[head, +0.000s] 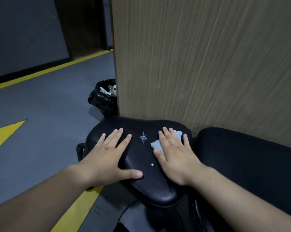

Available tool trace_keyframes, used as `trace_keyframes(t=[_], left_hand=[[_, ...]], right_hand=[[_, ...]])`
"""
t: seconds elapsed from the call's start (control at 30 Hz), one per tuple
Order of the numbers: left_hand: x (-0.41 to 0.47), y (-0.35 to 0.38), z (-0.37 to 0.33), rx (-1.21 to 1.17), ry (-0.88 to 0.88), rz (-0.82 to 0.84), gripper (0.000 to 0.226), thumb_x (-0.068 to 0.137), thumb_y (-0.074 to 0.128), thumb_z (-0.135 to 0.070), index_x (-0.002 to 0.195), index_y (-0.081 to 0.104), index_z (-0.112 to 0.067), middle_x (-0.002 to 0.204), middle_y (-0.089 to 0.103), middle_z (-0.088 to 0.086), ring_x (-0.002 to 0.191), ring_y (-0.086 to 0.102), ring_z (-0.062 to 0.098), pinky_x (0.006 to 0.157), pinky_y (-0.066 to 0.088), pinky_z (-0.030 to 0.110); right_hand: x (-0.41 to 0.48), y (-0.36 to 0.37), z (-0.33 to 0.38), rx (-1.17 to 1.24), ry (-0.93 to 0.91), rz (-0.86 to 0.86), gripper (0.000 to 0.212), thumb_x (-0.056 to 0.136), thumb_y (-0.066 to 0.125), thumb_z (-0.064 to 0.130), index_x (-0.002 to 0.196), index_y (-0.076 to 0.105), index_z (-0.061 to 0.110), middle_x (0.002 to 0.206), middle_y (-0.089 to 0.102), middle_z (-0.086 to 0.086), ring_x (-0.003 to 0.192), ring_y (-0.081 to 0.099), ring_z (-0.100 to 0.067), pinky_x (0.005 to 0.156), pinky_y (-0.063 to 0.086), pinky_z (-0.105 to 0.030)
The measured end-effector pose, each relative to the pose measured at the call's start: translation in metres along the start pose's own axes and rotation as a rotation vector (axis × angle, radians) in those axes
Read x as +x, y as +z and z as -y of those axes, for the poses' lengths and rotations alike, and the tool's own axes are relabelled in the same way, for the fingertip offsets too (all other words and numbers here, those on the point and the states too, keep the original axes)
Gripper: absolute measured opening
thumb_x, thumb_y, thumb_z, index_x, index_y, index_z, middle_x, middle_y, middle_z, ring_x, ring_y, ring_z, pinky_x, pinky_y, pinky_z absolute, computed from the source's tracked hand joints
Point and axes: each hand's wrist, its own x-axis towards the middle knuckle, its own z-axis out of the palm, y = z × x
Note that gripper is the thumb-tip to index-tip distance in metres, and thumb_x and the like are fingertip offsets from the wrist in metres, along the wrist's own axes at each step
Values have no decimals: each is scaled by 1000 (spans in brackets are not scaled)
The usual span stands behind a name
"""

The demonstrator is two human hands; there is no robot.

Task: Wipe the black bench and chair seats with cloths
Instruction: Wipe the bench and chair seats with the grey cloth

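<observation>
A black leather saddle-shaped seat (141, 178) fills the middle of the view. My left hand (107, 156) lies flat on its left half, fingers spread and straight. On the right half, my right hand (176, 156) presses a light blue cloth (156, 144) flat against the seat; the cloth's edges show beside the fingers. Between the hands sits a small white wet spatter (143, 138), with one white drop (152, 164) nearer to me. A second black seat (241, 158) stands to the right.
A tall wood-grain panel (200, 61) rises right behind both seats. A bin lined with a black bag (102, 97), holding litter, stands on the grey floor (40, 111) left of the panel. Yellow lines cross the floor.
</observation>
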Motion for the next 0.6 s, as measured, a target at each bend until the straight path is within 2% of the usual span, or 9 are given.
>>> trace_keyframes(t=[0.13, 0.27, 0.4, 0.53, 0.6], left_hand=[[2, 6, 2, 3, 4, -18, 127, 60, 25, -102, 157, -13, -29, 164, -23, 0, 146, -30, 11, 122, -12, 44], [1, 8, 3, -4, 8, -26, 127, 60, 23, -103, 157, -13, -29, 164, -23, 0, 146, -31, 11, 122, -12, 45], [1, 7, 3, -21, 12, -20, 126, 61, 24, -103, 157, -12, -29, 164, -21, 1, 146, -30, 11, 121, -13, 44], [2, 7, 2, -36, 11, -19, 129, 58, 22, -104, 157, -11, -29, 164, -20, 2, 147, -29, 12, 121, -14, 45], [2, 6, 2, -42, 3, -13, 130, 56, 22, -104, 157, -11, -30, 164, -21, 2, 147, -29, 13, 121, -14, 45]], right_hand=[[46, -12, -23, -13, 110, 26, 69, 102, 14, 53, 158, -7, 17, 165, -17, -2, 150, -19, -18, 119, -12, -55], [70, -18, -34, -10, 190, 43, 72, 102, 14, 55, 157, -10, 16, 164, -19, -7, 151, -18, -23, 119, -11, -55], [53, -16, -25, 18, 187, 23, 71, 103, 13, 51, 156, -13, 11, 163, -19, -12, 151, -16, -26, 121, -9, -52], [20, -13, -9, 17, 141, -23, 64, 106, 19, 40, 157, 0, 6, 165, -8, -14, 152, -9, -25, 122, -3, -47], [5, -15, 1, 123, 131, -36, 63, 107, 20, 40, 157, 3, 7, 166, -6, -9, 152, -9, -19, 122, -2, -47]])
